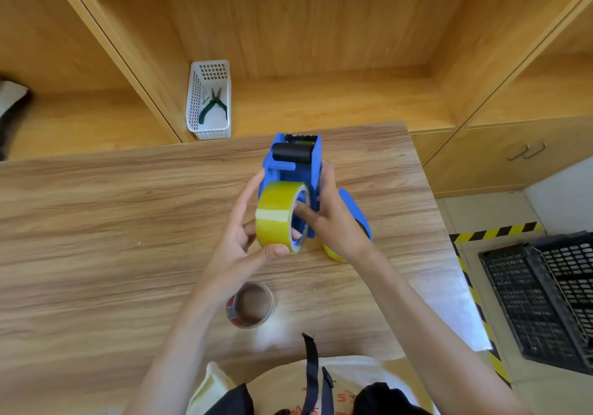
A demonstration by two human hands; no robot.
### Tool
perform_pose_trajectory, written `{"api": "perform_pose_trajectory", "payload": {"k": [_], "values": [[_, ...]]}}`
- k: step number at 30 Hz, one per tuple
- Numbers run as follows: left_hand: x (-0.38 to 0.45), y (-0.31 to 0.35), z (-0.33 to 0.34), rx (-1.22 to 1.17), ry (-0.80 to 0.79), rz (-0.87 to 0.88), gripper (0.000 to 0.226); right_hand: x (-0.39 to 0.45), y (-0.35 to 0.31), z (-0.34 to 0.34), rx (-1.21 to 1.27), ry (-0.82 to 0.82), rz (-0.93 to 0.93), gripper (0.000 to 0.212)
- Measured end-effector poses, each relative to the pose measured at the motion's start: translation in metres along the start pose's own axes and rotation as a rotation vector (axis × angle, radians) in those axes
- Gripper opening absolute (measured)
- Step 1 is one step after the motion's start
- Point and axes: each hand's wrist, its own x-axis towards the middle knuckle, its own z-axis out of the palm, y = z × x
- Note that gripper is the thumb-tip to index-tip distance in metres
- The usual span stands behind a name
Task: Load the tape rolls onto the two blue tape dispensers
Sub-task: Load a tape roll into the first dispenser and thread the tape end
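A blue tape dispenser (293, 164) with a black roller is held above the wooden table (96, 222). My right hand (333, 218) grips its right side, one finger poking into the core of a yellow tape roll (277, 218). My left hand (244, 241) holds that yellow roll against the dispenser's hub, thumb under it. Behind my right hand lies a second blue dispenser (356, 209) with a yellow roll (333, 254) on it, mostly hidden. A clear tape roll (252, 305) with red print lies flat on the table near me.
A white perforated basket (210, 129) holding green-handled pliers (213, 106) stands on the shelf behind the table. Wooden cubbies rise behind. Black plastic crates (545, 302) sit on the floor at the right, beside yellow-black hazard tape (494, 232).
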Motion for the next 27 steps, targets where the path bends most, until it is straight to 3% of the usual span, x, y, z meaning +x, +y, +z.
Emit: {"api": "perform_pose_trajectory", "payload": {"k": [7, 13, 18, 20, 23, 25, 27], "values": [[0.001, 0.000, -0.001, -0.102, 0.079, -0.027, 0.102, -0.001, -0.010, -0.003, 0.171, -0.078, -0.013, 0.063], [0.005, 0.008, 0.002, -0.035, 0.072, -0.117, 0.048, -0.001, -0.012, -0.005, 0.321, -0.128, 0.024, 0.073], [0.002, 0.012, 0.010, -0.036, 0.083, -0.128, 0.056, -0.001, -0.025, -0.009, 0.324, -0.109, 0.044, 0.064], [0.002, 0.015, 0.012, -0.023, 0.094, -0.121, 0.054, -0.004, -0.033, -0.013, 0.210, 0.058, -0.070, 0.057], [0.004, 0.017, 0.015, 0.053, 0.108, -0.118, 0.028, -0.011, -0.055, -0.022, -0.117, 0.304, -0.338, 0.047], [0.004, 0.019, 0.018, 0.096, 0.117, -0.127, 0.021, -0.011, -0.071, -0.026, -0.413, 0.247, -0.487, 0.041], [0.003, 0.020, 0.021, 0.146, 0.114, -0.112, 0.020, -0.009, -0.080, -0.027, -0.681, 0.183, -0.477, 0.042]]}}
